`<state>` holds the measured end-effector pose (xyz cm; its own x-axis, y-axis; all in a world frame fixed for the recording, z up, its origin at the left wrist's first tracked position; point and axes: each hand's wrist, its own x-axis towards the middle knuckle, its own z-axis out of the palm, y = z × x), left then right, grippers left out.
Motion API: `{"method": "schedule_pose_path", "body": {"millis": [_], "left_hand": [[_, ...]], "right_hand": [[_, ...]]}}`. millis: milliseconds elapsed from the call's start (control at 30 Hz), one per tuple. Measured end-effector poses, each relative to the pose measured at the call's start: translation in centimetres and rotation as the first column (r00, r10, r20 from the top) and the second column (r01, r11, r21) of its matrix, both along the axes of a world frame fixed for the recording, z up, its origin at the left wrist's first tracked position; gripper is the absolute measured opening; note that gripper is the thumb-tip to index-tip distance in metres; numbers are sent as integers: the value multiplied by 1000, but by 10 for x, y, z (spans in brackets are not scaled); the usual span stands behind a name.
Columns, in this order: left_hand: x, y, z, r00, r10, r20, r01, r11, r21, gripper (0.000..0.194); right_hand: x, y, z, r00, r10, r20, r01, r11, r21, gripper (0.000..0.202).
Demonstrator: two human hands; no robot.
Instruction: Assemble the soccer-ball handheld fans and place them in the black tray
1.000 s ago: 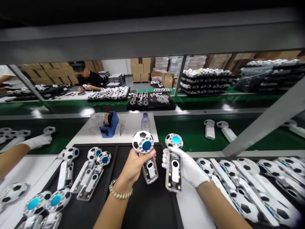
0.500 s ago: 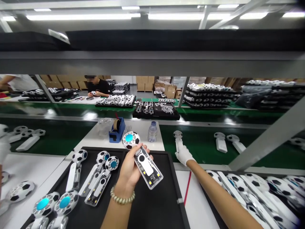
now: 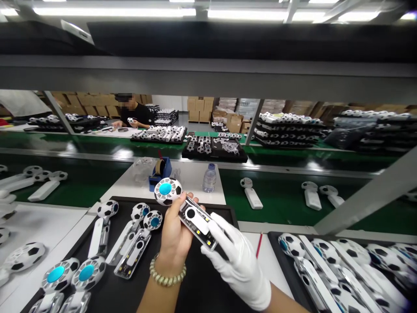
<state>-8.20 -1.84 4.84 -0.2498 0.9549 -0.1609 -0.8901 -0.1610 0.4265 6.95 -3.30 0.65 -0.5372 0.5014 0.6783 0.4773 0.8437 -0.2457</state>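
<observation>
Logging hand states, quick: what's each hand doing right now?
Left hand: closed, holding a device.
Right hand: at its lower end; whether gripping, can't be told.

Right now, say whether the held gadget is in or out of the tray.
Out: the left hand holds the gadget over the tray, the right hand at its lower end.

The football-patterned, blue-centred, clear-cased device (image 3: 195, 219) slants down toward the right.

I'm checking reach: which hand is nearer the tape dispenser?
Left: the left hand is in front of the tape dispenser, slightly right, holding a device; the right hand is farther right and nearer the camera.
</observation>
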Motion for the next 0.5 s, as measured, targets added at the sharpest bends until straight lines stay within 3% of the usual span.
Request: {"method": "schedule_pose_path", "body": {"millis": [300, 367, 400, 433, 467, 500], "left_hand": [[6, 3, -2, 1000, -9, 25, 9, 1000, -17, 7], [7, 3, -3, 1000, -15, 15, 16, 1000, -26, 6], [8, 3, -4, 1000, -14, -4, 14, 999, -36, 5], [10, 2, -4, 999, -9, -40, 7, 999, -46, 5], [12, 2, -5, 995, -5, -96, -1, 998, -61, 6], [15, 0, -6, 985, -6, -171, -6, 997, -73, 10]], "right_hand": [[1, -4, 2, 978, 203, -46, -204, 979, -23, 63], [3, -5, -2, 979, 176, -106, -188, 975, -118, 61], [3, -5, -3, 980, 105, -167, -139, 968, -211, 61], [3, -5, -3, 973, 16, -231, -96, 935, -342, 62], [2, -4, -2, 956, -71, -283, -85, 860, -503, 63], [0, -3, 1, 943, -127, -309, -117, 741, -661, 62]]}}
